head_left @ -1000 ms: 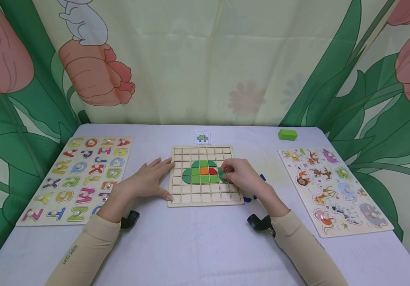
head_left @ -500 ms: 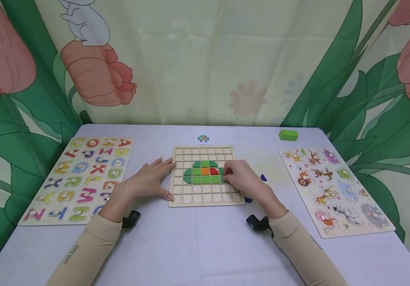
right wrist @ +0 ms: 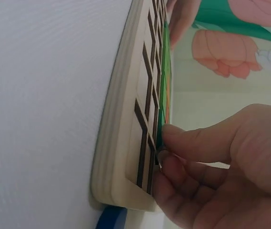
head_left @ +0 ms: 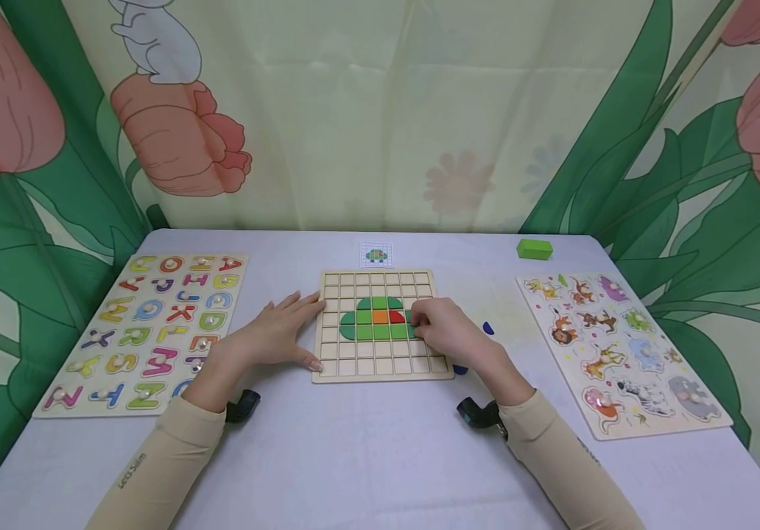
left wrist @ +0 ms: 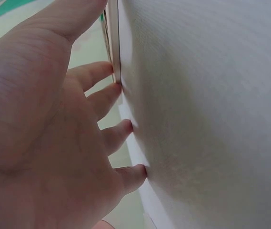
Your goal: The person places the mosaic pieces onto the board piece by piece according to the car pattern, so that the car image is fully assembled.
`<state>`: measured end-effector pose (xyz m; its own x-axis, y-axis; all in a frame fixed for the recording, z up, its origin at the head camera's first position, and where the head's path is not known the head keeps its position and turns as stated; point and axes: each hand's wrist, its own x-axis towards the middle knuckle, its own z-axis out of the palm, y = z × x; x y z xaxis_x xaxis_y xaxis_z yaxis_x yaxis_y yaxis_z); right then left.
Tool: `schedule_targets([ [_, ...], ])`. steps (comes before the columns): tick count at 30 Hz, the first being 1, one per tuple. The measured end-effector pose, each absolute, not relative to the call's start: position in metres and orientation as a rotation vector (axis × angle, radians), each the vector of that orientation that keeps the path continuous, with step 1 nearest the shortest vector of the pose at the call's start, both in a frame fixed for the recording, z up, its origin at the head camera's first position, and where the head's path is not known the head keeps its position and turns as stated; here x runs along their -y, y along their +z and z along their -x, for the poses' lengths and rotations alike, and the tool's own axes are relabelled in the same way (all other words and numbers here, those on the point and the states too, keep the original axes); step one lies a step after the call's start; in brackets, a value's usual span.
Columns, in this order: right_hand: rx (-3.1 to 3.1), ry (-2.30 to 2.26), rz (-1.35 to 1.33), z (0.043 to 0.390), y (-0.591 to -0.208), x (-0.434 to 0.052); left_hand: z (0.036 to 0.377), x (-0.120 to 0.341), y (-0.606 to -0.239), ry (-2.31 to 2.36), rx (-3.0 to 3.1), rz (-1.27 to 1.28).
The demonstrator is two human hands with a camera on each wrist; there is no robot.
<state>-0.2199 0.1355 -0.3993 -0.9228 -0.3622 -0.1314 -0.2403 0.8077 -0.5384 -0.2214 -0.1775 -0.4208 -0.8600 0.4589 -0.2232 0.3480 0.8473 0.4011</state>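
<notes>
The right hand pinches a green piece into the grid board; tilted, it could jam. The left hand lies flat, fingers straight, steadying the board.

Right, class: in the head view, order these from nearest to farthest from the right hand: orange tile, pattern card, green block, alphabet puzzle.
From the right hand:
1. Orange tile, just left, in the grid.
2. Pattern card, behind the board.
3. Green block, far right corner.
4. Alphabet puzzle, far left.

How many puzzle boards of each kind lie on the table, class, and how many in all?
Alphabet board: 1
Grid board: 1
Animal board: 1
Total: 3
</notes>
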Motion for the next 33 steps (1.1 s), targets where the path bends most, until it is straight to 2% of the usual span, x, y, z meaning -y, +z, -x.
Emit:
schedule_targets([
  [14,-2.779,-0.709,0.584,0.223,-0.392,-0.148,0.221,0.178,-0.422,0.505,-2.716,-0.621],
  [33,-2.788,-0.522,0.372,0.237,-0.378,-0.209,0.221,0.178,-0.419,0.508,-2.719,-0.617],
])
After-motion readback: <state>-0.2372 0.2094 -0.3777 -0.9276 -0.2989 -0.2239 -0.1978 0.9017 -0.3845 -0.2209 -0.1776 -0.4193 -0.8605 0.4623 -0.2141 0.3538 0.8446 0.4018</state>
